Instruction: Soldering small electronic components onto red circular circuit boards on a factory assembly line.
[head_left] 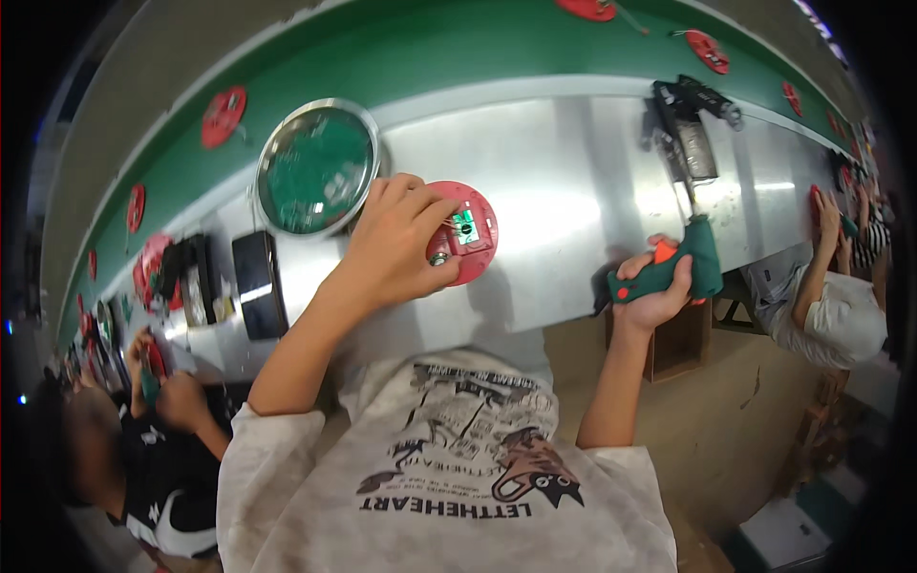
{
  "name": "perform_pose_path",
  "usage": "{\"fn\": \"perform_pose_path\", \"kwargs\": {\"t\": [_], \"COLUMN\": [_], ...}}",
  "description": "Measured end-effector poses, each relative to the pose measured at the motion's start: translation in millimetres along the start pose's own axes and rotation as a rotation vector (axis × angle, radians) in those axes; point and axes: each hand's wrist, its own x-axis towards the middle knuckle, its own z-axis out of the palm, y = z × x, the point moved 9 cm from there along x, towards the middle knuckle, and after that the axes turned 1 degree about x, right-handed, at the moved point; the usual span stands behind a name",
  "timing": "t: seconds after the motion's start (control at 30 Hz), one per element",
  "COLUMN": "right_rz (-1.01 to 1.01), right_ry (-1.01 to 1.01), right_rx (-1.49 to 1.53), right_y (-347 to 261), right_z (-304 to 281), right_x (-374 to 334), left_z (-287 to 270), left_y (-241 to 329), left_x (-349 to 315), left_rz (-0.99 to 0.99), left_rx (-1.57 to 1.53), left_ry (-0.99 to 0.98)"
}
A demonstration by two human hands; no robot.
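Observation:
My left hand (390,239) grips a red round plastic housing (485,244) by its left side, holding it above the steel bench. Inside the housing show a small green circuit board (465,227), thin wires and a small round metal part near my thumb. A green cordless screwdriver (705,256) with an orange trigger is in my right hand (651,301), its fingers wrapped round the grip. The screwdriver's thin shaft points away from me, toward a black device with a metal block (695,148). Whether the tip touches that device I cannot tell.
A round metal-rimmed bowl (265,172), green inside, stands left of my left hand, with a dark phone (258,291) nearby. Beyond the bench (535,172) runs a green belt (458,57) carrying red housings (223,115). Other people work at left and right (841,306).

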Motion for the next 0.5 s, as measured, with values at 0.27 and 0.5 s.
{"fn": "perform_pose_path", "kwargs": {"t": [0.27, 0.5], "right_rz": [-0.028, -0.073], "right_ry": [0.221, 0.311], "right_rx": [0.086, 0.048], "right_y": [6, 3], "right_z": [-25, -26], "right_x": [-3, -7], "left_z": [17, 70], "left_y": [-117, -149], "left_x": [188, 318], "left_rz": [-0.078, -0.379], "left_rx": [0.214, 0.539], "left_ry": [0.031, -0.289]}}
